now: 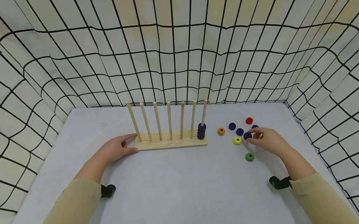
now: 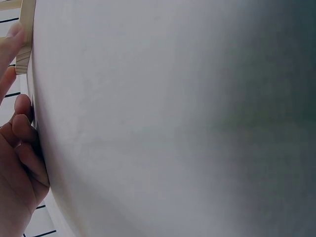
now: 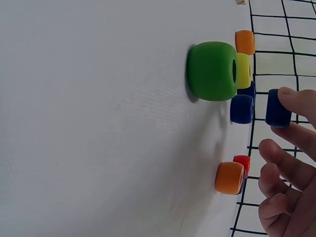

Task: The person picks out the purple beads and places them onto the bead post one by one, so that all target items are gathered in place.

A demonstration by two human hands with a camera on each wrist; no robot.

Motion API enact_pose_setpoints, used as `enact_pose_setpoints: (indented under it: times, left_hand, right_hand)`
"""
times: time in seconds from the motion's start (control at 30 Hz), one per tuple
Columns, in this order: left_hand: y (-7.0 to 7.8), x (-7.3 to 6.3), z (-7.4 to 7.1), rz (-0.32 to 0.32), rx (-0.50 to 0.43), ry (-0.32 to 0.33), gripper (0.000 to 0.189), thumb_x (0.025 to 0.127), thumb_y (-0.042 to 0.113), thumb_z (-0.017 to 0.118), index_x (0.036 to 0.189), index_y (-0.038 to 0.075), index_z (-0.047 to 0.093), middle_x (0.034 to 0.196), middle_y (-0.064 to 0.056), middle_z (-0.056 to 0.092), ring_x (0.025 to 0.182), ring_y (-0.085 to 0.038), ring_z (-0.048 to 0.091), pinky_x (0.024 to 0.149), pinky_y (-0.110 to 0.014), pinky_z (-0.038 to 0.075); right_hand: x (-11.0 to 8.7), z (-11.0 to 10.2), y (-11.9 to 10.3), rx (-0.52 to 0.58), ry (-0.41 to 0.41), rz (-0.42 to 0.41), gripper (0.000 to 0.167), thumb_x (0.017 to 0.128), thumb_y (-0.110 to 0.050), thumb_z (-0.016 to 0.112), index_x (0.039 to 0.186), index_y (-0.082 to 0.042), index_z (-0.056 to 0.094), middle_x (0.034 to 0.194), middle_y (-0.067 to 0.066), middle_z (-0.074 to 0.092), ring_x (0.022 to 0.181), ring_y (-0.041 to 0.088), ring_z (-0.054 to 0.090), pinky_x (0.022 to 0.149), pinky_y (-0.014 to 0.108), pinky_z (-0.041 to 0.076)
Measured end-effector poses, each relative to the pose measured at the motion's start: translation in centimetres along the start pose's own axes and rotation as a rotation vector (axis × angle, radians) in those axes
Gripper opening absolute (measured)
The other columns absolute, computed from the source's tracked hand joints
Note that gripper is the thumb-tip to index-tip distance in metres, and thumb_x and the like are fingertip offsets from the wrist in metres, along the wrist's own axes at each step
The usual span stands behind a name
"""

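A wooden peg rack (image 1: 172, 144) with several upright pegs stands on the table; its rightmost peg carries a stack of dark blue beads (image 1: 201, 131). My left hand (image 1: 114, 149) grips the rack's left end, thumb along the front edge. In the left wrist view only a corner of the rack (image 2: 25, 39) shows by the thumb. To the right, my right hand (image 1: 270, 140) pinches a dark blue bead (image 3: 278, 108) between thumb and index finger, raised off the table. The other fingers are loosely curled in the right wrist view.
Loose beads lie right of the rack: orange (image 1: 221, 131), yellow (image 1: 237, 141), green (image 1: 249, 157), red (image 1: 249, 120) and several dark blue beads (image 1: 232, 126). Another orange bead (image 3: 229, 177) sits near the right hand. Black netting (image 1: 175, 53) surrounds the white table (image 1: 185, 195).
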State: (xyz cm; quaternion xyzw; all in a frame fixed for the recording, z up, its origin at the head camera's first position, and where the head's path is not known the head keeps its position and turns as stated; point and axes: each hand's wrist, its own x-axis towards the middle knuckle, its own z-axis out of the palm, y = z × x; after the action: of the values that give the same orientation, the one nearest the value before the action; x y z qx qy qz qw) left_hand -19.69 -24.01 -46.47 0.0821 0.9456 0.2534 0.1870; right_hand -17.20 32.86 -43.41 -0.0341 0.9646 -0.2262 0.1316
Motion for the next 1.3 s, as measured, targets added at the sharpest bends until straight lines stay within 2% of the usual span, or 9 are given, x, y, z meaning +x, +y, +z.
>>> enact_pose_setpoints:
  times: [0.43, 1.3]
  left_hand:
    - [-0.2, 0.1, 0.1, 0.002, -0.004, -0.001, 0.081, 0.085, 0.056, 0.072, 0.152, 0.020, 0.042, 0.083, -0.004, 0.048, 0.072, -0.020, 0.043, 0.064, -0.035, 0.033]
    - [0.2, -0.1, -0.1, 0.011, 0.005, 0.005, 0.078, 0.087, 0.051, 0.072, 0.152, 0.019, 0.043, 0.083, -0.005, 0.049, 0.073, -0.020, 0.044, 0.066, -0.036, 0.033]
  right_hand:
    - [0.0, 0.4, -0.8, 0.021, 0.010, 0.015, 0.050, 0.092, -0.041, 0.070, 0.132, -0.011, 0.062, 0.098, 0.008, 0.060, 0.089, 0.026, 0.052, 0.071, 0.035, 0.044]
    - [-0.6, 0.4, -3.2, -0.024, 0.044, -0.057, 0.049, 0.092, -0.041, 0.070, 0.131, -0.013, 0.063, 0.097, 0.002, 0.062, 0.086, 0.022, 0.051, 0.063, 0.033, 0.042]
